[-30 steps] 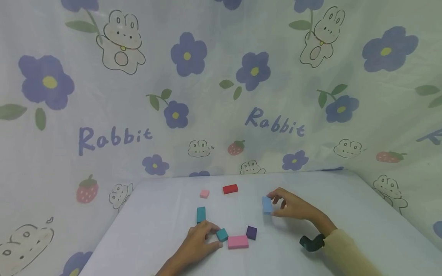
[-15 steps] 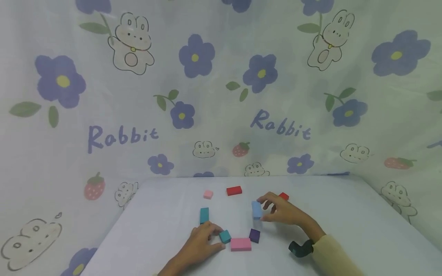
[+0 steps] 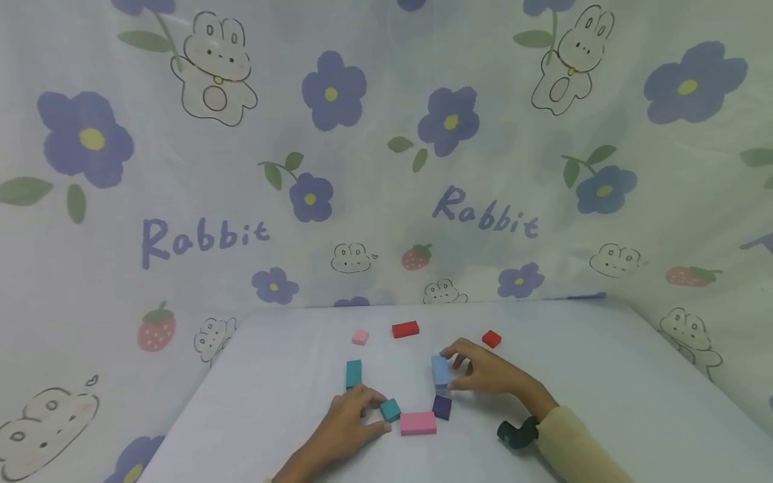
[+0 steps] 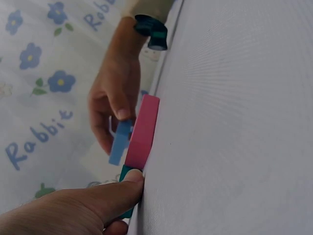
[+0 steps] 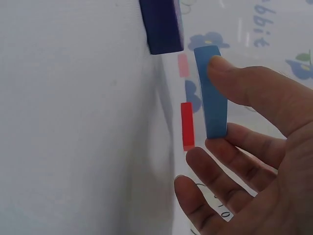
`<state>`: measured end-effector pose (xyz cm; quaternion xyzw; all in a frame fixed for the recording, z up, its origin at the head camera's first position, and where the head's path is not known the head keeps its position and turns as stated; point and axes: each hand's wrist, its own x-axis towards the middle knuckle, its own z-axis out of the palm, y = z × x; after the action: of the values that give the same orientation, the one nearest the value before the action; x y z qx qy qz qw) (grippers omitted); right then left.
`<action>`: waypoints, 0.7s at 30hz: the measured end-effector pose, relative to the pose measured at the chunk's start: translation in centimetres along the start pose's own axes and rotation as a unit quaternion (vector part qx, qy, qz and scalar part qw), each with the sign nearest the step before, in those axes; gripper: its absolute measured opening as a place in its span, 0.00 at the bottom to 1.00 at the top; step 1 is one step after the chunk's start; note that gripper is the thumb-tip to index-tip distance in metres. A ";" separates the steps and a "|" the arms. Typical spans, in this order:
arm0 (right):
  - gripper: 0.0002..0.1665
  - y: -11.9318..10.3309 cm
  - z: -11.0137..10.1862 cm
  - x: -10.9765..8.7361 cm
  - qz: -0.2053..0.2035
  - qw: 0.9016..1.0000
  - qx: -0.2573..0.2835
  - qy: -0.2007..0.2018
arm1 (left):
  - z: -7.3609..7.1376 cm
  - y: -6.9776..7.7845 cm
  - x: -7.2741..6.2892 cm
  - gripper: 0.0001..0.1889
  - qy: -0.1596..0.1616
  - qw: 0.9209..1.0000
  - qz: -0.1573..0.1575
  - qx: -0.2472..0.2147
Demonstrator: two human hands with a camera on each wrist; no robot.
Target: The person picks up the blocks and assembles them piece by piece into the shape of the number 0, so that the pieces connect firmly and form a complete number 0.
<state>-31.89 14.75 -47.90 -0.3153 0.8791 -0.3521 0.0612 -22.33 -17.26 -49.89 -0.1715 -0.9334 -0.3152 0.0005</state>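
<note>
My right hand [image 3: 483, 371] pinches a light blue rectangular block [image 3: 441, 371] between thumb and fingertips. In the right wrist view the blue block [image 5: 211, 93] hangs slightly off the white surface, just beyond the dark purple block [image 3: 442, 407]. Down at the left, thumb and index finger of my left hand [image 3: 347, 424] hold a small teal block [image 3: 390, 410], partly covered by the thumb in the left wrist view. A pink rectangular block [image 3: 418, 423] lies between the small teal and purple blocks. Behind my left fingers is a longer teal block [image 3: 353, 373].
Farther back on the white tabletop [image 3: 272, 362] lie a small light pink block [image 3: 359, 337], a red rectangular block [image 3: 405, 329] and a small red block [image 3: 492, 339]. A rabbit-and-flower printed curtain [image 3: 374, 154] rises behind and along the sides.
My right hand has carried the light blue block leftward and nearer, toward the purple block, uncovering the small red block behind it. My left hand stays at the small teal block.
</note>
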 end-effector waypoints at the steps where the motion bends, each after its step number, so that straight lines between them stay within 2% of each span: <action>1: 0.32 0.1 0.1 0.0 0.001 1.000 -0.001 -0.002 | 0.0 0.0 0.0 0.20 0.000 1.000 0.000 0.000; 9: 0.32 0.5 0.5 -0.1 0.003 1.000 -0.001 -0.010 | -0.2 0.0 0.0 0.20 -0.001 1.000 0.005 -0.003; 21: 0.32 0.9 0.7 0.0 0.009 1.000 -0.021 -0.021 | 0.0 -0.1 0.1 0.21 -0.005 1.000 -0.005 -0.006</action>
<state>-32.12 14.88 -48.98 -0.3159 0.8876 -0.3265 0.0767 -22.43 -17.31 -49.97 -0.1681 -0.9325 -0.3197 -0.0067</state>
